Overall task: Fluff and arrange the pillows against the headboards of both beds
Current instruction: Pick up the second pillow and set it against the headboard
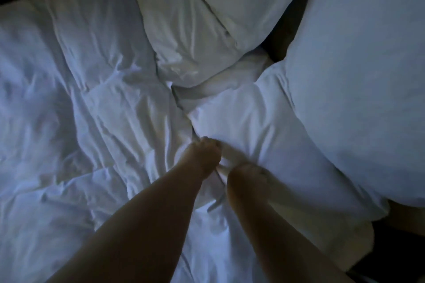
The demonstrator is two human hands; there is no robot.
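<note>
In dim light a white pillow (271, 135) lies flat on the bed, right of centre. My left hand (204, 156) and my right hand (247, 179) are side by side at its near left edge, both closed on the pillow's fabric. A big puffed pillow (358, 80) lies over its right side. Two more pillows are stacked at the top centre: one crumpled pillow (184, 37) and another behind it (248, 0). A long pillow (96, 30) lies at the upper left.
A rumpled white duvet (57, 145) covers the left and lower part of the bed. Dark gaps show at the top edge and between the pillows (285, 37). The bed's right edge drops to dark floor (395, 248).
</note>
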